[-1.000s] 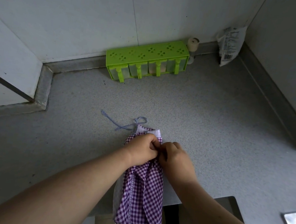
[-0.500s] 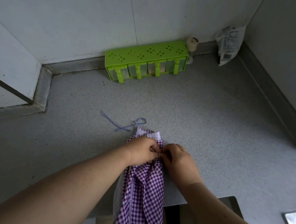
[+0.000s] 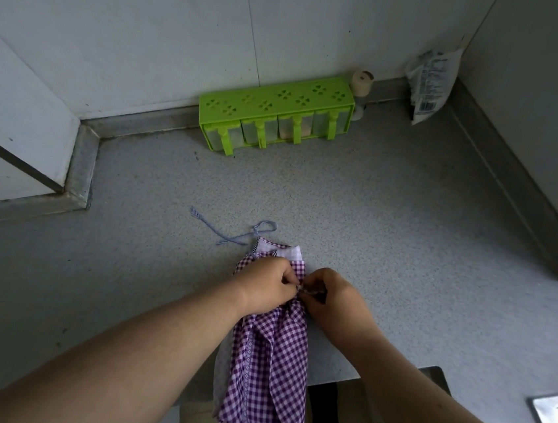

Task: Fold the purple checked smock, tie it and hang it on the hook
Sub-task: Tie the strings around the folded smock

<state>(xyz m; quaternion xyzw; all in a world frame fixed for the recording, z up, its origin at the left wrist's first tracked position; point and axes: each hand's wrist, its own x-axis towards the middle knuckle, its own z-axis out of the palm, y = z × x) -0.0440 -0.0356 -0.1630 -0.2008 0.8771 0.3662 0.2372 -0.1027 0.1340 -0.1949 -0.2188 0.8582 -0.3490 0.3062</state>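
Hands — left hand (image 3: 264, 285), right hand (image 3: 337, 300) fingers pinching smock (image 3: 268, 365) | green rack (image 3: 275, 114) — behind, well apart

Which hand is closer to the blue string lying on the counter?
The left hand. It sits just below the blue string, while the right hand is farther off on the smock's other side.

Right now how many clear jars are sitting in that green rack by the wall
4, side by side in the green rack: far left, left of middle, right of middle, far right. None looks hidden.
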